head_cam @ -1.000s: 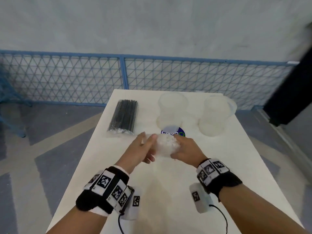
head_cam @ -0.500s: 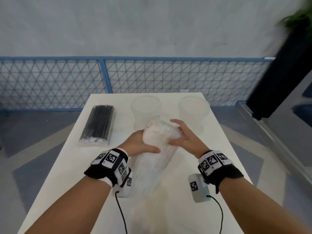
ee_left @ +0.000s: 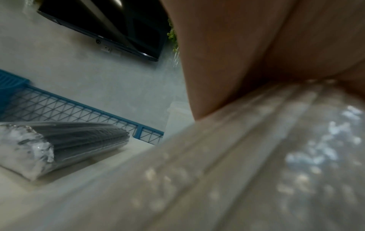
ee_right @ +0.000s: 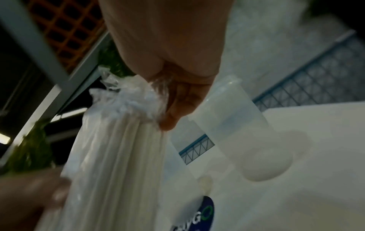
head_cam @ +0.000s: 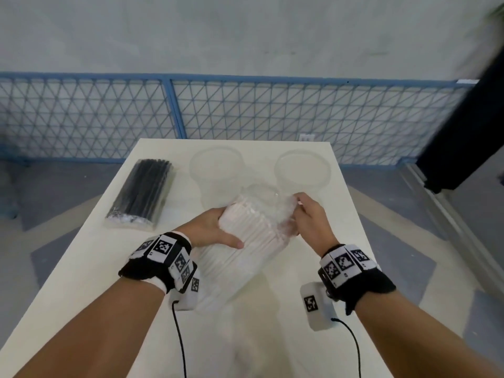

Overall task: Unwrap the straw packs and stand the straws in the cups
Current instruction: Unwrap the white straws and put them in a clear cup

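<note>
A pack of white straws (head_cam: 245, 241) in clear film is tilted up over the middle of the white table (head_cam: 313, 350). My left hand (head_cam: 215, 230) grips the pack's upper part from the left, thumb across its front. My right hand (head_cam: 302, 214) pinches the crumpled film at the pack's top end (ee_right: 126, 100). Two clear plastic cups (head_cam: 216, 170) (head_cam: 302, 170) stand upright behind the pack. A sealed pack of black straws (head_cam: 141, 195) lies flat at the far left, also seen in the left wrist view (ee_left: 65, 140).
A blue wire-mesh fence (head_cam: 245, 115) runs behind the table's far edge, before a pale wall. A dark panel (head_cam: 469, 126) stands at the far right. A round blue sticker (ee_right: 199, 215) lies on the table under the pack.
The white straw pack has been raised and tilted more upright. My right hand has moved from lying flat on its side to pinching the film at its top. The head view has shifted.
</note>
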The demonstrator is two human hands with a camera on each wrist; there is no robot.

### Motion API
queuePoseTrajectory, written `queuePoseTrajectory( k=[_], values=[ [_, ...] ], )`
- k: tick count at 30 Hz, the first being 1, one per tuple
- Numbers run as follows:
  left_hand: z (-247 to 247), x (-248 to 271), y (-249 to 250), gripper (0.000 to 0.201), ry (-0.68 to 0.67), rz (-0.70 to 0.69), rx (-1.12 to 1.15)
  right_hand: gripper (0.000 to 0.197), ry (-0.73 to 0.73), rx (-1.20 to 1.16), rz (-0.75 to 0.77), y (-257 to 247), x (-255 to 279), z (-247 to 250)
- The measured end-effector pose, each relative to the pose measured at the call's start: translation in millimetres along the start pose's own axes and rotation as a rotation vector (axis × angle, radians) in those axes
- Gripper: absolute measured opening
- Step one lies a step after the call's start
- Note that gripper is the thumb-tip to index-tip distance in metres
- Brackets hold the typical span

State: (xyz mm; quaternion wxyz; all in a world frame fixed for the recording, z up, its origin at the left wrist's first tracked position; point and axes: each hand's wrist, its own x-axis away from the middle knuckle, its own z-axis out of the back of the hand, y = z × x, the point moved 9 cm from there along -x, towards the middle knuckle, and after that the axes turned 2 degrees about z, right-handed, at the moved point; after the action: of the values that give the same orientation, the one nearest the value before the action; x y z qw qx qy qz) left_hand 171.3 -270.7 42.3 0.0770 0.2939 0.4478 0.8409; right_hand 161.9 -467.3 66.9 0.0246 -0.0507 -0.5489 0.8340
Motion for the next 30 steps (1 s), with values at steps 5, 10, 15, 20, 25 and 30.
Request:
queuePoseTrajectory(
  k=[5,10,15,20,25,30],
  values=[
    [1.9,-3.5,-1.9,0.048,0.012,0.006,0.02,0.022,-0.024,-0.175,-0.134,0.0,-11.4,19.5],
    [10.5,-8.6,-5.3,0.046,0.012,0.007,0.022,0.024,0.104,-0.346,0.244,-67.0,7.1,50.4],
    [8.6,-9.4,0.9,0.046,-0.079,-0.021,-0.022,0.028,-0.038,0.192,0.449,-78.5,8.2,8.6],
    [9.8,-9.9,7.0,0.051,-0.105,-0.079,-0.063,0.019,-0.48,0.285,0.137,-33.5,3.1,-39.1],
    [14.0,-5.7,4.0,0.044,-0.045,-0.125,0.047,0.024,-0.303,0.213,0.257,-56.4,8.4,-54.0],
    [5.3,-7.7,2.9,0.045,-0.023,-0.151,0.079,0.06,-0.368,0.407,0.116,-43.6,8.1,-70.7]
  ],
)
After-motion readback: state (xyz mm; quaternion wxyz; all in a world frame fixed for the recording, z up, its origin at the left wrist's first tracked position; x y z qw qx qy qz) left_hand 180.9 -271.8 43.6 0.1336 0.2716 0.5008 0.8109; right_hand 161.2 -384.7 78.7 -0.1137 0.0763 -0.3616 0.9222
